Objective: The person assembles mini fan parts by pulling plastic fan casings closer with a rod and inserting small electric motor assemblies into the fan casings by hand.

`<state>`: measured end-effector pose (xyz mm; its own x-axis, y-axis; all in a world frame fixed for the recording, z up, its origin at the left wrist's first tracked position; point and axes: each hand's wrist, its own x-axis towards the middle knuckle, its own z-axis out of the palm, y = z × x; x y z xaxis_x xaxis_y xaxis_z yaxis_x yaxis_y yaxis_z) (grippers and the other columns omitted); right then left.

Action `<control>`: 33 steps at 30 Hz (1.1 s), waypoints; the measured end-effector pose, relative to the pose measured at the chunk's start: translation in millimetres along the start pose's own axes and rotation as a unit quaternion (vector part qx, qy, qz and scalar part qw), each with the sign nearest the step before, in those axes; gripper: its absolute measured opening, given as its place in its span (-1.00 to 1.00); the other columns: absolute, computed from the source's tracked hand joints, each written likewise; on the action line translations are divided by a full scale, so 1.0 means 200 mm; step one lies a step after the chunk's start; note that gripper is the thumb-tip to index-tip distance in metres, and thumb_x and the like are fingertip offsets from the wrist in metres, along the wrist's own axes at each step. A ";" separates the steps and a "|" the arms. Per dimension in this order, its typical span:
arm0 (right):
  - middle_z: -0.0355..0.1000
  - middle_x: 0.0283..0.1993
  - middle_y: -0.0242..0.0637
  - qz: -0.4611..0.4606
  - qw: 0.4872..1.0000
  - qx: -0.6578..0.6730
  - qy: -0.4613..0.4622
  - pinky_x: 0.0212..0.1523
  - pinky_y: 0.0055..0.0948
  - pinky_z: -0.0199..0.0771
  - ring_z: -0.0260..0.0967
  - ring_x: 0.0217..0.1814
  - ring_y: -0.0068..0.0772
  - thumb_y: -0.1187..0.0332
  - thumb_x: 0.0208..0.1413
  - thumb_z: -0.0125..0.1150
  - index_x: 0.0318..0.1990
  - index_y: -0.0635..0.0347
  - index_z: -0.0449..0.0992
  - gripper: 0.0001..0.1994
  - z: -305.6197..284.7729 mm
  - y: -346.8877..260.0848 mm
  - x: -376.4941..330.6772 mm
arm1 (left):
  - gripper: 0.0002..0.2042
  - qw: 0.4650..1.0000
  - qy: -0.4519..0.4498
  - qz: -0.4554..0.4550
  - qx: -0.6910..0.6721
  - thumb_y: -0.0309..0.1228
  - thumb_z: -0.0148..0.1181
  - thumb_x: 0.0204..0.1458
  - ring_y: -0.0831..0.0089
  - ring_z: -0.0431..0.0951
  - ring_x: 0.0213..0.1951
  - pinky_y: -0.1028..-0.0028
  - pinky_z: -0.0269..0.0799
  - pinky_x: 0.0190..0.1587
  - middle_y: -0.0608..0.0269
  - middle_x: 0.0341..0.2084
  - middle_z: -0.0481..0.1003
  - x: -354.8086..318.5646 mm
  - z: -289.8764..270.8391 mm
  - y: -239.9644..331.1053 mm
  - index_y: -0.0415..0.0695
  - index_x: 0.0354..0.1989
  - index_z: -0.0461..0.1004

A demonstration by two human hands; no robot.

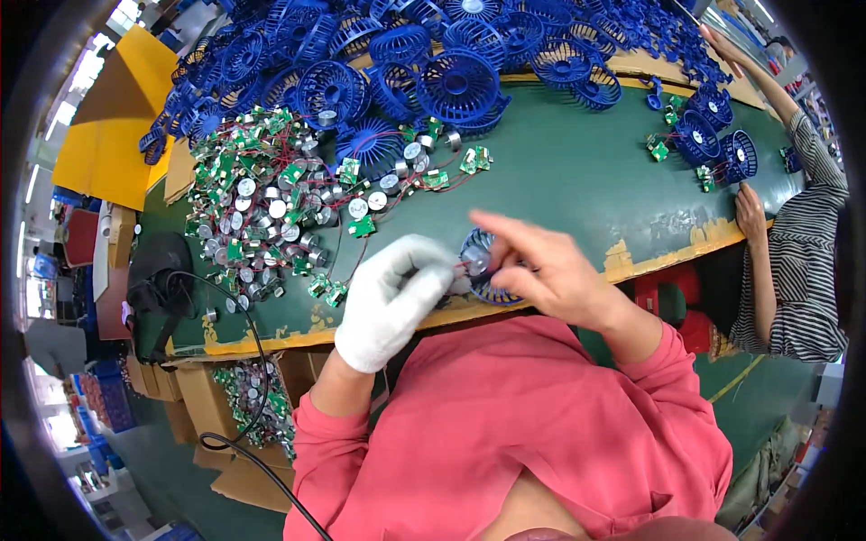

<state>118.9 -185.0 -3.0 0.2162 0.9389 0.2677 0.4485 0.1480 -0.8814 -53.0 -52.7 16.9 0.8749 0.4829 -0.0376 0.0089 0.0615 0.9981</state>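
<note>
Near the table's front edge, my left hand (392, 298), in a white glove, is closed with its fingertips at a small silver motor (475, 261). A bit of red wire shows between glove and motor. Bare and slightly blurred, my right hand (555, 275) is just right of the motor, index finger stretched out and thumb apart; whether it touches the motor is hard to see. Behind and below the motor lies a blue fan cage (494, 293), partly covered by my hands. Left of my glove, a heap of motors wired to green circuit boards (262, 203) spreads over the table.
Many blue fan cages (458, 86) are piled along the back of the green table (559, 167). At the right, a co-worker in a striped top (789, 261) reaches over assembled cages (696, 137). A black bag (162, 275) and cable lie left; boxes (203, 401) stand below.
</note>
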 end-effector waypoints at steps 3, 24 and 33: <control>0.38 -0.45 -0.37 0.211 0.947 0.214 -0.112 -0.44 -0.60 0.32 0.28 -0.47 -0.68 0.30 0.21 0.11 -0.05 0.27 0.42 -0.74 0.00 -0.01 0.00 | -0.93 0.995 -0.010 0.085 0.049 -0.55 0.09 0.04 0.51 0.50 -0.34 0.52 0.41 -0.24 0.21 -0.36 0.52 -0.01 0.03 -0.03 -0.26 -0.33 0.47; 0.37 -0.37 -0.34 -0.071 0.898 -0.409 -0.147 -0.20 -0.31 0.26 0.31 -0.24 -0.26 0.32 -0.16 0.32 -0.31 0.13 0.50 -0.78 -0.07 0.05 0.04 | -0.70 0.830 -0.012 0.179 0.529 -0.33 0.26 -0.12 0.23 0.49 -0.28 0.30 0.42 -0.27 0.26 -0.21 0.45 0.00 0.06 -0.23 -0.01 -0.15 0.48; 0.32 -0.39 -0.25 -0.131 0.884 -0.401 -0.202 -0.28 -0.30 0.36 0.32 -0.29 -0.21 0.32 -0.16 0.32 -0.32 0.24 0.44 -0.73 -0.05 0.08 0.05 | -0.72 0.781 -0.035 0.214 0.586 -0.25 0.30 -0.17 0.39 0.45 -0.37 0.41 0.36 -0.37 0.37 -0.37 0.43 0.01 0.02 -0.22 0.10 -0.20 0.54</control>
<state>136.8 -176.7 -9.5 -0.2403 0.9634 0.1189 0.9429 0.2608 -0.2073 -49.4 -57.6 -27.8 0.9435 0.1887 0.2725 0.1102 -0.9539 0.2791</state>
